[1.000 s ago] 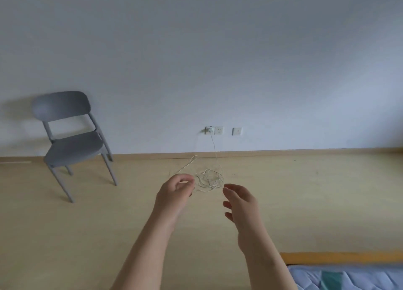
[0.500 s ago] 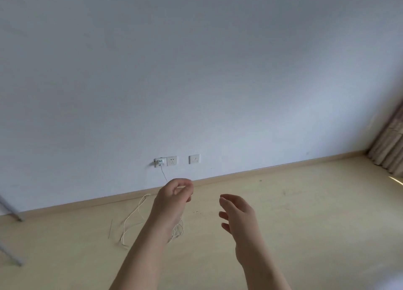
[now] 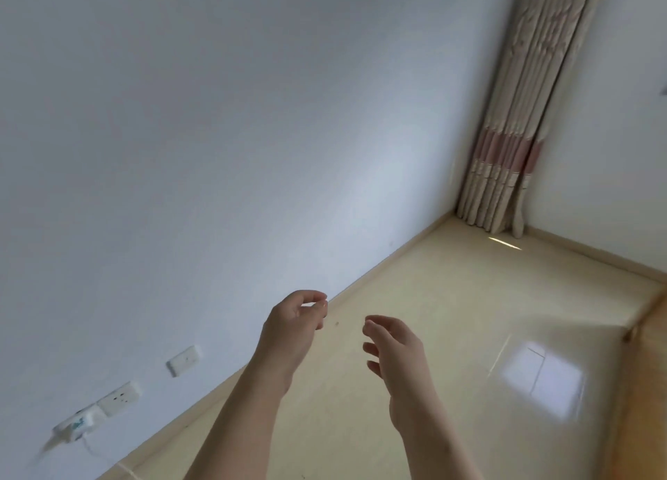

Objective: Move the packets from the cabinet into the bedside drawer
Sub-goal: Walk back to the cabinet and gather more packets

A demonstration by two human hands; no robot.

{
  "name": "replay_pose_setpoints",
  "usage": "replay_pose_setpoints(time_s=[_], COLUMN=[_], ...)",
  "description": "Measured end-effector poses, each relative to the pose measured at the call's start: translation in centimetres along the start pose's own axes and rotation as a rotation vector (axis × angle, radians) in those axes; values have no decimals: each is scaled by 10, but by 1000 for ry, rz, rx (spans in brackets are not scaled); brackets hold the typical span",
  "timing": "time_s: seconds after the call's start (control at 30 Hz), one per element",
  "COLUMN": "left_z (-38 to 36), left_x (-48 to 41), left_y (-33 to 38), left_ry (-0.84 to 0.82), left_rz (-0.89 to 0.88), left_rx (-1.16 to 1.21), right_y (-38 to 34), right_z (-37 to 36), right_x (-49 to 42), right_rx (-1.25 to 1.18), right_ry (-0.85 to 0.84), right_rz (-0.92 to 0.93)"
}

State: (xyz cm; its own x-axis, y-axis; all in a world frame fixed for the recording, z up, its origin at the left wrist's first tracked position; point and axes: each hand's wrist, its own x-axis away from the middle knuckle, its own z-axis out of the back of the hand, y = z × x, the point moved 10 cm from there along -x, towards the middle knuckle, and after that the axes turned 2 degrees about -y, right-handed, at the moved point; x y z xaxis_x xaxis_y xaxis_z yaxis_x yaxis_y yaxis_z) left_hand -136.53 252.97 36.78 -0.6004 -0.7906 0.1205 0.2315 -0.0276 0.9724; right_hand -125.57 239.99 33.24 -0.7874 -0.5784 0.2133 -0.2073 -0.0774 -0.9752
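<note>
We hold both bare hands out in front of us above the floor, with a small gap between them. Our left hand has its fingers loosely curled, thumb tip and forefinger tip close together, and nothing shows between them. Our right hand, just to its right and slightly lower, is relaxed with the fingers gently bent and the palm turned toward the left hand; it holds nothing. We cannot tell from this view where the packets are.

Behind and left of the left hand stands a plain white painted wall. A pale wooden skirting board runs along its foot just beyond that hand's fingertips. Left of and below the left forearm, the wall carries a white rectangular switch plate, a white wall socket and a white plug with a thin white cable.

Under both hands lies a glossy beige floor, with a bright window reflection to the right of the right hand. Far beyond the right hand, in the corner, hangs a beige pleated fabric curtain with a pink band. Well to the right of the right hand shows the edge of an orange-brown wooden panel.
</note>
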Motion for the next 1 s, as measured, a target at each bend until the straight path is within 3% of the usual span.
replay_pose_setpoints(time_s=[0.27, 0.53, 1.0], left_z=[-173, -343, -617], left_x=[-136, -256, -443], left_y=[21, 99, 149], left_ry=[-321, -404, -610], left_rz=[38, -32, -53], left_rx=[-63, -23, -46], right_y=[2, -82, -116], right_z=[121, 265, 449], right_x=[-133, -275, -501], right_rx=[-74, -70, -73], right_ry=[300, 423, 553], right_rz=[-83, 38, -46])
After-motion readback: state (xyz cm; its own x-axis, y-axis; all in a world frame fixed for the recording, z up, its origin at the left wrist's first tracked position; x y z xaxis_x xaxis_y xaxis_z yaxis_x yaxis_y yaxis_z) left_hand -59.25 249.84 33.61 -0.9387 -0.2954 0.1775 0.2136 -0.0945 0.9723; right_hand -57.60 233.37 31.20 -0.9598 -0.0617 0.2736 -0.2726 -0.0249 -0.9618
